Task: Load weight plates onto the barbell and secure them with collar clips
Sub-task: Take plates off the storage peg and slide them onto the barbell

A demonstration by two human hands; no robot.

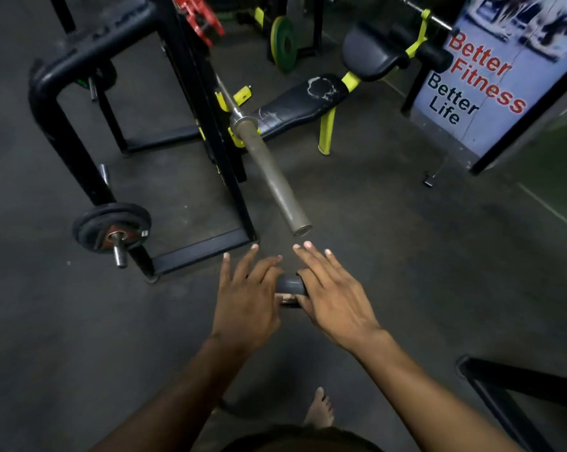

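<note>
The barbell's bare grey sleeve (270, 177) juts toward me from the black rack, and its end is just beyond my fingertips. I carry a small dark weight plate (290, 283) edge-up between both palms, below and in front of the sleeve end. My left hand (246, 301) presses its left face and my right hand (334, 298) its right face. The fingers of both hands are straight and point forward; my right thumb lies on the rim. Most of the plate is hidden by my hands. A red collar clip (198, 17) hangs on the rack upright at the top.
Black plates (112, 228) sit on a storage peg of the rack (207, 125) at the left. A black bench with yellow legs (301, 102) stands behind the bar, with a green-yellow plate (283, 44) farther back. A banner (481, 76) stands at the right. My bare foot (319, 409) is below.
</note>
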